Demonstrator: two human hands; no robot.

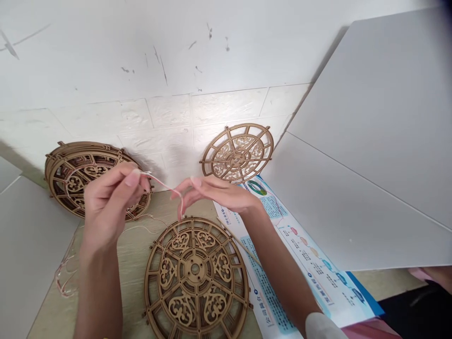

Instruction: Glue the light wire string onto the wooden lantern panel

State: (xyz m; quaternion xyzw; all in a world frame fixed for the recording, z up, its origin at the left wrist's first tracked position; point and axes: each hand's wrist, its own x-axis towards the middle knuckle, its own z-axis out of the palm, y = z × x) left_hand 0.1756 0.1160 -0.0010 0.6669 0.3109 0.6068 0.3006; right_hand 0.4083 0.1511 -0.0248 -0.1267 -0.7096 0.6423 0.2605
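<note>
My left hand is raised at the left, its thumb and index finger pinched on a thin string. The pale pink and white string runs right to my right hand, whose fingers are stretched out with the string lying over them. Below the hands, a round brown openwork wheel with scroll patterns lies flat. Behind my left hand, a stack of similar wheels leans on the wall. Another wheel leans there beyond my right hand.
A printed blue and white sheet lies under my right forearm, with a thin stick near its left edge. Loose string lies at the lower left. Grey panels stand at both sides, before a white brick-patterned wall.
</note>
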